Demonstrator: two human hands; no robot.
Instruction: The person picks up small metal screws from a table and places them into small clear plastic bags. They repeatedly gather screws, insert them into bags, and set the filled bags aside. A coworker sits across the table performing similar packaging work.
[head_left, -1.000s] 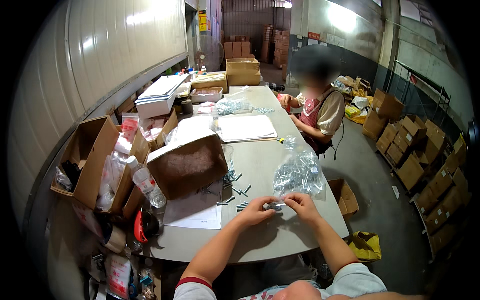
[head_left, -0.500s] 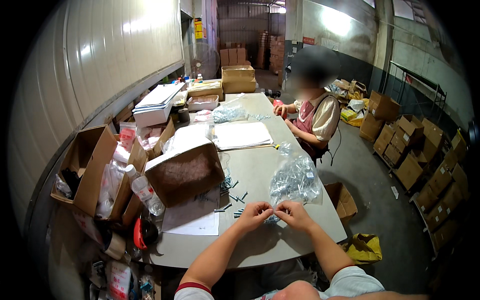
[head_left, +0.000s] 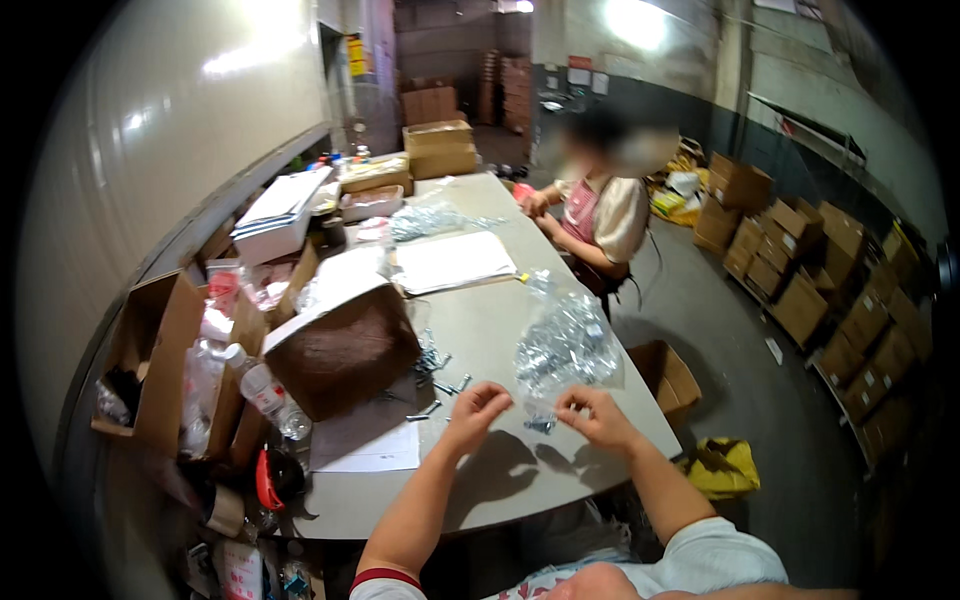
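Above the near part of the table, my left hand [head_left: 478, 412] is closed in a pinch. Anything between its fingertips is too small to make out. My right hand [head_left: 598, 414], a little to the right, pinches the top of a small clear plastic bag [head_left: 541, 424] with metal screws inside. Just beyond that hand lies a large clear bag [head_left: 568, 345] packed with many small filled bags. Loose screws [head_left: 450, 386] are scattered left of the large bag, beside the mouth of a tilted cardboard box [head_left: 345, 350].
Paper sheets [head_left: 365, 446] lie under the tilted box. Open cartons [head_left: 160, 360] and a plastic bottle [head_left: 265, 388] crowd the left side. A co-worker [head_left: 590, 215] sits at the table's far right edge. An open carton [head_left: 665, 380] stands on the floor at the right.
My hands have moved apart, the left one going left and the right one slightly right. The small bag now hangs from my right hand. The whole view has shifted somewhat.
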